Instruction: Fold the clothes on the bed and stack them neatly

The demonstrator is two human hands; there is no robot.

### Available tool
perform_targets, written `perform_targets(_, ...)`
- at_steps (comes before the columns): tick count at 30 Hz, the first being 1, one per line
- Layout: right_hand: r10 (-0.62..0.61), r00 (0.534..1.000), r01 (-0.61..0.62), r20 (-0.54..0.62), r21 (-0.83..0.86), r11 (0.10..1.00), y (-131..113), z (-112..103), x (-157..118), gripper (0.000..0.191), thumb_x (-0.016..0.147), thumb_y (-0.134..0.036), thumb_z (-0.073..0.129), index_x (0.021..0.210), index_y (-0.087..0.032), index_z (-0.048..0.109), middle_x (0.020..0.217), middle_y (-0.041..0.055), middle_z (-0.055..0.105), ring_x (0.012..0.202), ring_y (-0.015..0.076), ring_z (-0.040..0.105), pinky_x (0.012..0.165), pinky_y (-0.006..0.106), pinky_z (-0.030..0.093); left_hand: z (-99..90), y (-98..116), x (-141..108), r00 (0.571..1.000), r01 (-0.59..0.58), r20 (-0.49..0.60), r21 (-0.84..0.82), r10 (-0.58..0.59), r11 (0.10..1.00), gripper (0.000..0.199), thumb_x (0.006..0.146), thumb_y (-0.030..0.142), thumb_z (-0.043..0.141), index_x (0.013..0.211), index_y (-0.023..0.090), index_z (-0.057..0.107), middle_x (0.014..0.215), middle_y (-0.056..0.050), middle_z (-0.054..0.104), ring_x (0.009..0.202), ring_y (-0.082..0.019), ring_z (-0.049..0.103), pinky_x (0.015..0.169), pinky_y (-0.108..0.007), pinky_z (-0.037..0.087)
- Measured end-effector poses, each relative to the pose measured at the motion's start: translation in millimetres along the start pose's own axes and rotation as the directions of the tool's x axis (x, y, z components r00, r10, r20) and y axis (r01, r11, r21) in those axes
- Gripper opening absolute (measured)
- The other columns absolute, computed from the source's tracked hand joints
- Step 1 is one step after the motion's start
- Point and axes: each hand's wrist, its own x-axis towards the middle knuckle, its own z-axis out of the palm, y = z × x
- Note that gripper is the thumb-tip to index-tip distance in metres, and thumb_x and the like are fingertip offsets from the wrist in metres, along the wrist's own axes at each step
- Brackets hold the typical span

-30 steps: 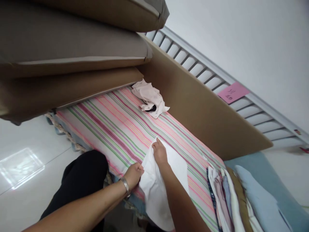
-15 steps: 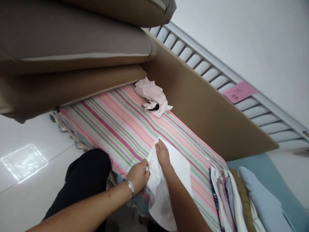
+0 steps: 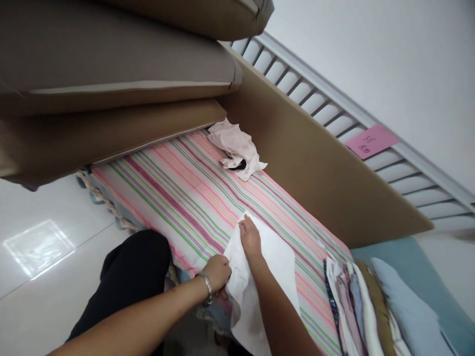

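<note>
A white cloth, partly creased, lies over the near edge of the striped sheet, and its lower part hangs toward my lap. My left hand, with a silver bracelet at the wrist, is closed on the cloth's left edge. At its upper left corner, my right hand rests on the cloth with the fingers bent around that corner. Its fingertips are partly hidden. My right forearm crosses over the cloth. Whether it is a garment cannot be made out.
A crumpled pale pink cloth with a dark patch lies at the sheet's far end. Folded clothes stand in a row at the right. Big brown cushions overhang at left. A brown board leans on a railing with a pink note.
My left hand has turned slightly and shifted a little lower along the cloth's left edge, which looks straighter now. The right hand stays in nearly the same place.
</note>
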Motion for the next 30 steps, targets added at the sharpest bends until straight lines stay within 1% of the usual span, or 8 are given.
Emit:
perform_targets(5,0.017,1.000,-0.017,-0.015,-0.006,1.000,-2,-3,1,0.040,0.084,-0.025,0.034,0.119,-0.013,0.051,0.133,0.0129,0.044,0.124,0.0211,0.038,0.104,0.040,0.030,-1.5,-5,8,0.996,0.089,-0.006,-0.016,-0.089,0.996,0.023,0.070,0.008,0.036,0.069,0.012,0.059,0.037,0.004,0.037,0.036,-0.014,0.049,0.039,-0.023,0.037)
perform_targets(9,0.096,0.994,-0.098,-0.059,-0.022,0.995,-21,-17,-17,0.050,0.086,-0.035,0.034,0.126,-0.008,0.044,0.139,0.0175,0.034,0.130,0.0241,0.029,0.105,0.042,0.027,-4.3,-7,9,0.993,0.116,-0.014,-0.010,-0.116,0.993,0.024,0.071,0.007,0.036,0.072,0.012,0.059,0.038,0.004,0.039,0.037,-0.014,0.049,0.040,-0.022,0.037)
perform_targets(18,0.113,0.979,-0.090,0.170,-0.135,0.987,-73,-19,-95,0.048,0.089,-0.038,0.028,0.129,-0.016,0.043,0.141,0.0088,0.033,0.133,0.0239,0.021,0.107,0.048,0.016,-14.1,-12,-5,0.997,0.055,0.054,0.108,-0.061,0.993,0.022,0.073,0.013,0.036,0.057,0.014,0.052,0.040,-0.003,0.052,0.040,-0.018,0.055,0.042,-0.026,0.042)
perform_targets(21,0.108,0.987,-0.090,0.119,-0.152,0.984,-73,-10,-98,0.048,0.089,-0.037,0.029,0.132,-0.016,0.039,0.142,0.0088,0.030,0.134,0.0234,0.019,0.108,0.047,0.014,-22.2,-15,-22,0.997,-0.029,-0.066,0.178,0.041,0.984,0.023,0.077,0.017,0.035,0.066,0.014,0.055,0.057,-0.006,0.061,0.053,-0.019,0.060,0.055,-0.030,0.047)
perform_targets(23,0.111,0.989,-0.098,0.093,-0.132,0.986,-72,-6,-95,0.048,0.089,-0.037,0.033,0.132,-0.016,0.039,0.142,0.0104,0.030,0.134,0.0245,0.019,0.107,0.049,0.014,-24.6,-16,-34,0.941,-0.200,-0.220,0.257,0.259,0.945,0.023,0.081,0.020,0.033,0.079,0.016,0.056,0.076,-0.007,0.064,0.073,-0.019,0.062,0.071,-0.032,0.047)
perform_targets(25,0.109,0.990,-0.105,0.087,-0.051,0.993,-72,-7,-92,0.049,0.086,-0.035,0.039,0.131,-0.016,0.040,0.142,0.0129,0.029,0.133,0.0270,0.020,0.106,0.052,0.014,-22.6,-18,-40,0.796,-0.420,-0.285,0.376,0.534,0.826,0.027,0.082,0.018,0.032,0.094,0.016,0.056,0.095,-0.009,0.063,0.094,-0.019,0.057,0.087,-0.034,0.043)
perform_targets(27,0.094,0.991,-0.103,0.100,0.092,0.990,-71,-14,-89,0.046,0.082,-0.029,0.045,0.127,-0.015,0.046,0.139,0.0142,0.034,0.131,0.0290,0.024,0.104,0.054,0.018,-17.3,-22,-39,0.669,-0.563,-0.227,0.467,0.708,0.682,0.037,0.080,0.012,0.032,0.109,0.016,0.053,0.113,-0.010,0.059,0.108,-0.018,0.051,0.097,-0.036,0.038)
perform_targets(30,0.056,0.995,-0.077,0.085,0.266,0.961,-61,-36,-96,0.038,0.080,-0.024,0.047,0.117,-0.020,0.056,0.129,0.0090,0.050,0.123,0.0226,0.041,0.102,0.044,0.032,-9.4,-32,-31,0.683,-0.588,-0.088,0.524,0.725,0.617,0.052,0.074,0.005,0.032,0.124,0.017,0.045,0.127,-0.009,0.051,0.117,-0.015,0.046,0.103,-0.035,0.035)
